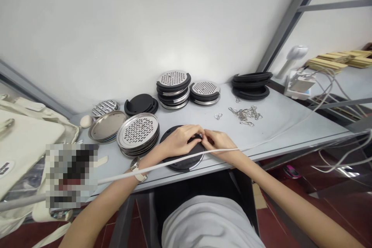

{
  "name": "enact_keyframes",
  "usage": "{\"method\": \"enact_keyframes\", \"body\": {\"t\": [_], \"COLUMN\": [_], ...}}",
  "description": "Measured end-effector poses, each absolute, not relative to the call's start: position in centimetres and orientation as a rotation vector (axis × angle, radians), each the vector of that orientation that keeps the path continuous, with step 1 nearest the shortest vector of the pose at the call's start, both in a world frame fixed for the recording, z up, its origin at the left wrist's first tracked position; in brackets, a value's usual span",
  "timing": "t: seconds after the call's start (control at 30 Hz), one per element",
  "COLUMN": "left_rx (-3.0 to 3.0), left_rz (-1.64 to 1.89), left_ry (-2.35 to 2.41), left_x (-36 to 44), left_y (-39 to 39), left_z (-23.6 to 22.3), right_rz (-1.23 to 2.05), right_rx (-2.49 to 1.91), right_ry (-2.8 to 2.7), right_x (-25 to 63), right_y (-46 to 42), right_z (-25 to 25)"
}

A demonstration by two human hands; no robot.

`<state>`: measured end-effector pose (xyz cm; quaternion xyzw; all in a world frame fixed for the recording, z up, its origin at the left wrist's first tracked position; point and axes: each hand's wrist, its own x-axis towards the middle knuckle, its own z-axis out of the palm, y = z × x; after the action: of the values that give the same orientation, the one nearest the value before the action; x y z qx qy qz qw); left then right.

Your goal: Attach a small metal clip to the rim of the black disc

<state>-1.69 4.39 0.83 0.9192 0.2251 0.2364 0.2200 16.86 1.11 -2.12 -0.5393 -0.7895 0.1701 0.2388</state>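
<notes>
Left hand (178, 141) and right hand (221, 143), nearly closed, pinch something too small to tell on a black round lid (183, 161) beside stacked holed metal lids (138, 131)

Readable text: none | oval label (5, 168) on cream canvas bag (26, 143): dark lettering, too small and cut off to read | wristwatch (135, 164) behind left hand (178, 141): dial at a steep angle, no numerals made out | pixelated block (69, 174): nothing legible
</notes>
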Motion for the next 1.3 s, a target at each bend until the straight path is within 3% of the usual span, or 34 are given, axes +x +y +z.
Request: {"method": "enact_keyframes", "body": {"t": [0.9, 1.3], "left_rx": [2.439, 2.471], "left_rz": [0.645, 0.64], "left_ry": [0.656, 0.659], "left_x": [-1.57, -1.64], "left_y": [4.1, 4.18], "left_z": [0.81, 1.13], "right_rz": [0.574, 0.477], "right_rx": [-1.462, -1.461], "right_ry": [-2.185, -2.227], "right_x": [17.15, 17.01], "right_y": [1.42, 1.39], "right_z": [-2.0, -2.23]}}
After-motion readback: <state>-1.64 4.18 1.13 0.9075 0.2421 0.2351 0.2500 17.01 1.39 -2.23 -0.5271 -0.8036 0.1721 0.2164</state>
